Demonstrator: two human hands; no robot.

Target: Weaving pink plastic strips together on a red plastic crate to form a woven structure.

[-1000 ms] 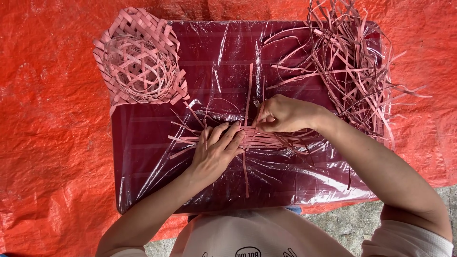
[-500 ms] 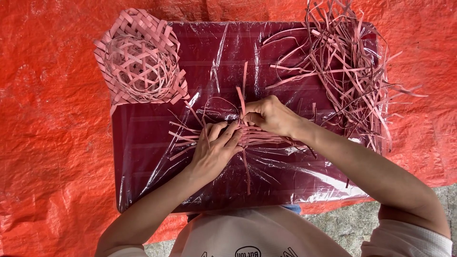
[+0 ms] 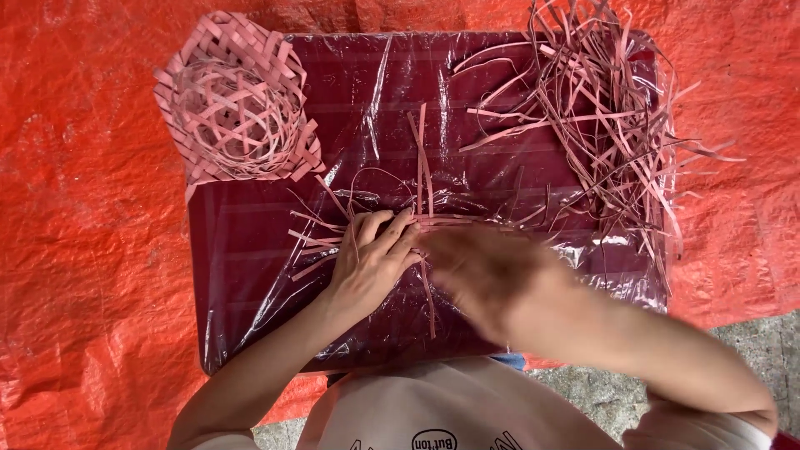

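While the left hand (image 3: 371, 262) presses flat, fingers spread, on the crossed strips (image 3: 400, 225) at the middle of the board (image 3: 250, 275), the right hand (image 3: 479, 271) is a blur beside it; its grip I cannot tell; only a few strips are laid, so the weave looks barely begun; one basket (image 3: 237, 104) sits finished at the board's far left corner; a loose pile (image 3: 600, 117) remains.

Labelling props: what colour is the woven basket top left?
Pale pink woven basket, clearest in the head view.
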